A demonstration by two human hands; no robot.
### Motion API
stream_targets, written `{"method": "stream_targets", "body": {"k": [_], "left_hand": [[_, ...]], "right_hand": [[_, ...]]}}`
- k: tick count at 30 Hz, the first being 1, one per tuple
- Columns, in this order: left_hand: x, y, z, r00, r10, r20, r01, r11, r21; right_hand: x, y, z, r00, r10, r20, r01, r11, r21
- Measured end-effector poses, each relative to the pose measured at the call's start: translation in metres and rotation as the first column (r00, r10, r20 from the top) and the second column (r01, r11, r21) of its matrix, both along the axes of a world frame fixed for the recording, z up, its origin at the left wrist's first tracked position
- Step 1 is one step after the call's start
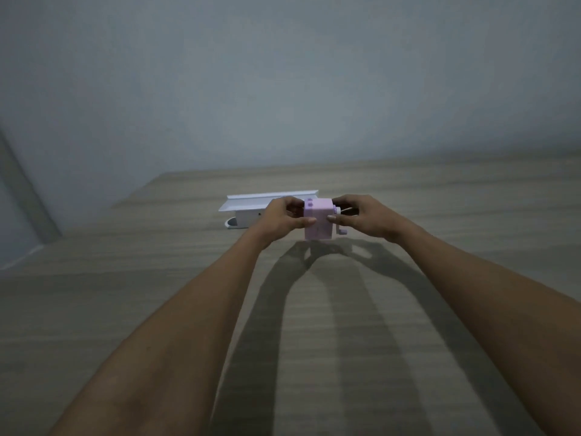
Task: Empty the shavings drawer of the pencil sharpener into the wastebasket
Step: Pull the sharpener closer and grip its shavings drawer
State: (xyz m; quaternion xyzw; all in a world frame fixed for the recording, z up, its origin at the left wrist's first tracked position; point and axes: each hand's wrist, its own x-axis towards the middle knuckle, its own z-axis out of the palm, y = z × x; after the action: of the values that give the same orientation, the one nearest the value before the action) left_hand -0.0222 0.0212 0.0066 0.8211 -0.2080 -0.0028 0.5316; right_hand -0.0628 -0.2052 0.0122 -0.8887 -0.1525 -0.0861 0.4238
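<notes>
A small pink pencil sharpener point(318, 220) with a crank handle on its right side is held just above the wooden table point(157, 309), its shadow showing below it. My left hand point(281, 217) grips its left side, thumb across the front. My right hand point(361, 217) grips its right side near the crank. The shavings drawer looks closed in the body. No wastebasket is in view.
Right behind my left hand, a white box-like object point(251, 207) with a long flat lid lies on the table. A grey wall rises behind the far table edge. The table's left edge runs diagonally at the left.
</notes>
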Motion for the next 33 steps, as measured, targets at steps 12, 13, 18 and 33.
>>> {"method": "stream_targets", "body": {"k": [12,13,18,33], "left_hand": [[-0.117,0.059,0.008,0.999,-0.048,0.02,0.049,0.999,-0.015],[-0.126,0.063,0.005,0.999,-0.042,0.018,0.042,0.999,-0.021],[-0.157,0.073,-0.009,1.0,-0.01,-0.007,0.01,0.999,-0.033],[-0.193,0.076,-0.043,0.996,-0.022,-0.086,0.013,0.995,-0.101]], "right_hand": [[-0.115,0.051,0.002,0.997,0.081,0.019,-0.082,0.995,0.065],[-0.123,0.054,-0.002,0.996,0.086,0.023,-0.087,0.993,0.077],[-0.155,0.066,-0.013,0.996,0.085,0.016,-0.086,0.99,0.112],[-0.176,0.065,-0.053,0.995,0.065,-0.08,-0.052,0.987,0.155]]}}
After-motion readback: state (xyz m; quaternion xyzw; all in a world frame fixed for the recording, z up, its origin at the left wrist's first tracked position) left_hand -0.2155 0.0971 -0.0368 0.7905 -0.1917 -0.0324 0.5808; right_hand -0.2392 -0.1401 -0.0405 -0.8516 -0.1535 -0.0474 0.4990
